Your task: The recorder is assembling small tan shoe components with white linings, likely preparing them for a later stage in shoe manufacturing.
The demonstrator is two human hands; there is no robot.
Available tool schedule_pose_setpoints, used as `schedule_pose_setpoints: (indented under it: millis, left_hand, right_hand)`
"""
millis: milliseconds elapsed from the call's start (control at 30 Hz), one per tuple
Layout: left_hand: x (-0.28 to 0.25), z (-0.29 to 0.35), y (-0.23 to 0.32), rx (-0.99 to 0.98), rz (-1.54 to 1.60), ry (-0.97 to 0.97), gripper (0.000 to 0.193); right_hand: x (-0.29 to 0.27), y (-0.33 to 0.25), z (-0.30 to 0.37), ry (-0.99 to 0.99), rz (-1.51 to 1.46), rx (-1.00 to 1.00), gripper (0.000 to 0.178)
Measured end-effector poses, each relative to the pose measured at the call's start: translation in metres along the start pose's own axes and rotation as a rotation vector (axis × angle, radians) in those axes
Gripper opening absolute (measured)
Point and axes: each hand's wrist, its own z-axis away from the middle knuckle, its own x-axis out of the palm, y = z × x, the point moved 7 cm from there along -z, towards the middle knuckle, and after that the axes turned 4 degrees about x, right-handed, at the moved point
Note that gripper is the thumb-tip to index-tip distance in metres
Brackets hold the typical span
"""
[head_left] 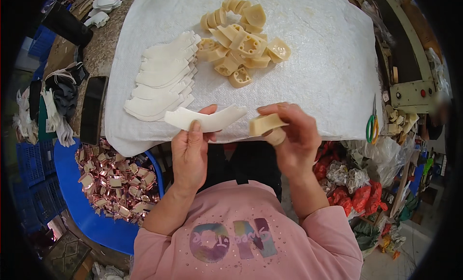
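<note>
In my left hand (192, 147) is a curved white cut piece (207, 119) of thin sheet material, pinched between thumb and fingers. My right hand (300, 137) grips a beige plastic shoe heel (264, 125), held just right of the white piece and apart from it. Both hands are over the near edge of the table. More white cut pieces (161, 77) lie overlapped in a fanned stack at the table's left. Beyond my hands, a loose heap of beige shoe heels (248, 43) sits at the far middle, some showing hollow undersides with holes.
White woven sheeting (328, 63) covers the table. A dark phone (93, 111) lies at its left. Scissors (372, 128) with green and orange handles are at the right edge. A blue basin (72, 183) holds many shiny pink pieces. Plastic bags (366, 195) crowd the lower right.
</note>
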Motion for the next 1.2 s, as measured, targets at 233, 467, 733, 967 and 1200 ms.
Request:
schedule_pose_setpoints:
  millis: [233, 467, 733, 967, 1200]
  left_hand:
    - [0.019, 0.008, 0.016, 0.073, 0.062, 0.001, 0.039]
    - [0.016, 0.01, 0.023, 0.087, -0.132, 0.03, 0.036]
    - [0.007, 0.018, 0.013, 0.02, -0.174, -0.025, 0.034]
    - [0.015, 0.018, 0.025, 0.169, -0.466, -0.083, 0.038]
    - [0.008, 0.014, 0.06, 0.335, -0.633, 0.065, 0.026]
  right_hand:
    - [0.033, -0.003, 0.011, 0.045, -0.062, -0.323, 0.043]
    - [0.041, -0.008, 0.011, 0.05, 0.009, -0.484, 0.047]
    - [0.04, -0.005, 0.011, 0.034, 0.086, -0.45, 0.046]
    - [0.041, -0.008, 0.009, 0.074, 0.255, -0.518, 0.05]
    - [0.037, -0.009, 0.012, 0.042, 0.36, -0.492, 0.039]
